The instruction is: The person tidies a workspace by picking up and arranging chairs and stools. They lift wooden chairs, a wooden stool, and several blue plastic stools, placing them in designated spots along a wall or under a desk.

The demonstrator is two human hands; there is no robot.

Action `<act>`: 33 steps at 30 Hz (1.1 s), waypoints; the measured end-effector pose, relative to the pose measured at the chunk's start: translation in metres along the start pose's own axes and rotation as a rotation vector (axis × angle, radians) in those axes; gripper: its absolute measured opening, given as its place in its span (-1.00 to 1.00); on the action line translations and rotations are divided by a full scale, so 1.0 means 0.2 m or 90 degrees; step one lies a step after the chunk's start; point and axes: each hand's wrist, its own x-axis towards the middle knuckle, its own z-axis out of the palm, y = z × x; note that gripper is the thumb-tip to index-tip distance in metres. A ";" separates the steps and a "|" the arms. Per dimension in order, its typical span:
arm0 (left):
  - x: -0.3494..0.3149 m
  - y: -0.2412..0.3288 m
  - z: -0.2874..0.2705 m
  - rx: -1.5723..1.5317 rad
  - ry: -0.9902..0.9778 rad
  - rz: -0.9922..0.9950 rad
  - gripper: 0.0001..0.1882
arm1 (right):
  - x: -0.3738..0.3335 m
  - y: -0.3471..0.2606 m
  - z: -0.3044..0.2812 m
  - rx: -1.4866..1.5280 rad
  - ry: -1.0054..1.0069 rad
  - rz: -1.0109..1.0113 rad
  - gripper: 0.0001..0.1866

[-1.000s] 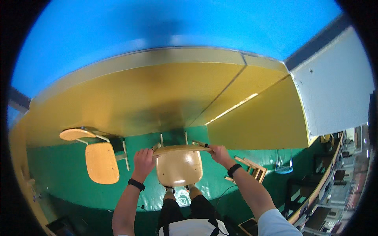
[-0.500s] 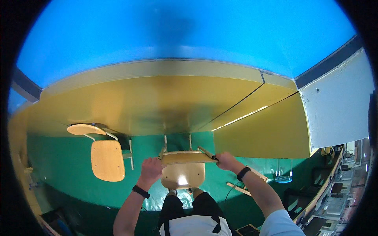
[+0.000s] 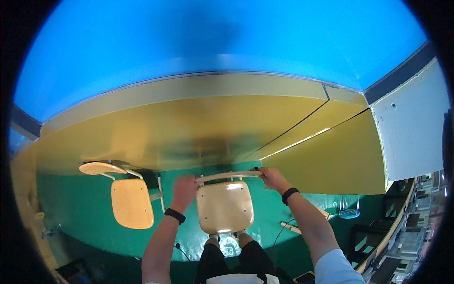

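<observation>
In front of my legs is a wooden chair [image 3: 225, 208] with a pale seat and a curved backrest, its seat facing up at me. My left hand [image 3: 183, 190] is closed at the left end of the backrest. At the other end, my right hand [image 3: 274, 179] has its fingers wrapped round the backrest's edge. The chair's legs are mostly hidden under the seat. A second wooden chair [image 3: 132, 203] stands to the left, apart from my hands.
A glossy yellow panel wall [image 3: 189, 128] rises just beyond the chairs, under a blue wall [image 3: 213, 33]. On the green floor [image 3: 85, 213] at right lie wooden pieces [image 3: 291, 227] with a cable, near a blue round stool [image 3: 349, 214]. Cluttered desks [image 3: 406, 241] line the far right.
The held chair's backrest has shifted away from me, with both hands on it. More of the seat shows, larger in view. My view has shifted slightly.
</observation>
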 end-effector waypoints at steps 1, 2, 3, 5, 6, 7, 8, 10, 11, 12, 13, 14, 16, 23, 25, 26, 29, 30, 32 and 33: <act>0.05 -0.02 0.01 0.007 0.009 -0.017 -0.73 | 0.04 0.01 0.00 -0.002 0.002 0.001 -0.86; 0.09 -0.04 0.02 0.013 0.019 -0.034 -0.75 | 0.08 0.02 0.01 0.009 0.036 0.008 -0.87; 0.12 -0.06 0.03 0.019 0.021 -0.035 -0.75 | 0.13 0.01 0.03 0.025 0.071 0.011 -0.87; 0.17 -0.12 0.05 0.021 0.060 -0.025 -0.80 | 0.17 -0.01 0.06 0.017 0.094 -0.002 -0.87; 0.19 -0.13 0.08 0.024 0.066 -0.022 -0.80 | 0.20 0.00 0.05 0.002 0.120 -0.007 -0.87; 0.21 -0.15 0.12 0.015 0.073 -0.026 -0.81 | 0.25 0.03 0.06 0.001 0.126 -0.011 -0.87; 0.24 -0.17 0.15 0.006 0.079 -0.030 -0.81 | 0.30 0.06 0.06 -0.008 0.144 -0.014 -0.88; 0.25 -0.21 0.20 0.028 0.114 -0.019 -0.80 | 0.32 0.08 0.10 -0.011 0.149 -0.010 -0.87; 0.26 -0.23 0.21 0.050 0.154 -0.006 -0.79 | 0.36 0.09 0.11 -0.021 0.164 -0.018 -0.87; 0.27 -0.23 0.23 0.049 0.149 -0.007 -0.79 | 0.38 0.10 0.11 -0.033 0.180 -0.024 -0.86; 0.29 -0.24 0.24 0.042 0.138 -0.026 -0.80 | 0.39 0.11 0.12 -0.030 0.176 -0.021 -0.86; 0.30 -0.24 0.24 0.035 0.128 -0.044 -0.82 | 0.39 0.11 0.13 -0.059 0.184 -0.010 -0.87; 0.29 -0.26 0.26 0.029 0.129 -0.063 -0.81 | 0.40 0.07 0.14 -0.079 0.196 -0.002 -0.88; 0.22 -0.08 0.18 0.021 0.211 -0.123 -0.68 | 0.05 -0.01 0.13 -0.023 0.314 0.116 -0.69; 0.11 0.04 0.11 -0.034 0.174 -0.139 -0.69 | -0.24 -0.01 0.17 -0.010 0.323 0.127 -0.62; 0.09 0.10 0.09 -0.067 0.147 -0.183 -0.69 | -0.38 -0.01 0.19 -0.002 0.330 0.126 -0.62; -0.03 0.35 0.03 -0.180 0.025 -0.152 -0.72 | -0.88 -0.04 0.20 0.044 0.302 0.286 -0.65; -0.06 0.43 0.02 -0.188 0.003 -0.127 -0.72 | -1.03 -0.04 0.20 0.051 0.297 0.341 -0.65; -0.07 0.62 0.03 -0.264 -0.082 -0.047 -0.75 | -1.38 -0.04 0.21 0.031 0.367 0.357 -0.68; -0.08 0.73 0.04 -0.269 -0.102 -0.029 -0.75 | -1.54 -0.04 0.22 0.034 0.409 0.433 -0.72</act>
